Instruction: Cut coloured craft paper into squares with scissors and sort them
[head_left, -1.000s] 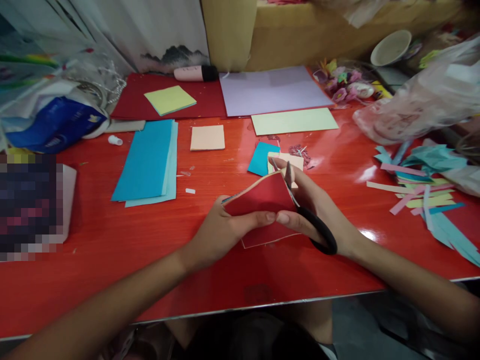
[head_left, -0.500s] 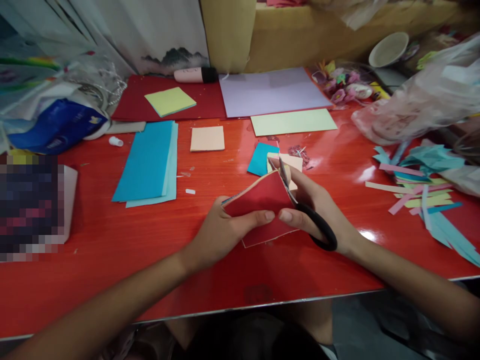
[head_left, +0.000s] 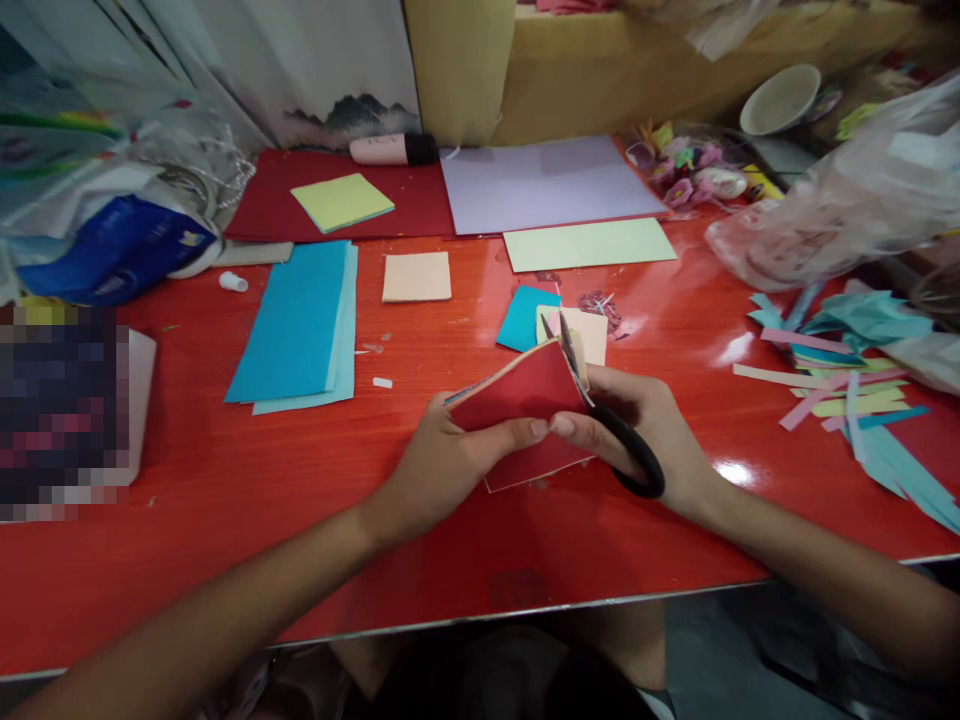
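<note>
Between thumb and fingers, my left hand (head_left: 442, 470) grips a stack of paper (head_left: 517, 395) with a red sheet on top; pale and blue edges show beneath it. My right hand (head_left: 652, 430) holds black-handled scissors (head_left: 626, 450), their blades along the stack's right edge. Its thumb tip nearly meets my left thumb over the red sheet. Parts of the fingers of both hands are hidden behind the paper and the handles. Just beyond the stack lie a small blue paper piece (head_left: 525, 315) and a cream piece (head_left: 592, 335).
To the left lie blue folded sheets (head_left: 296, 320); a peach paper stack (head_left: 416, 277) sits nearby. A purple sheet (head_left: 551, 185), a pale green strip (head_left: 589, 245) and a yellow square (head_left: 341, 202) are farther back. Paper scraps (head_left: 840, 385) and a clear plastic bag (head_left: 832, 200) occupy the right side.
My right hand's fingers have drawn down and in, and the scissor handle has shifted slightly left. My left hand and the stack stay nearly in place.
</note>
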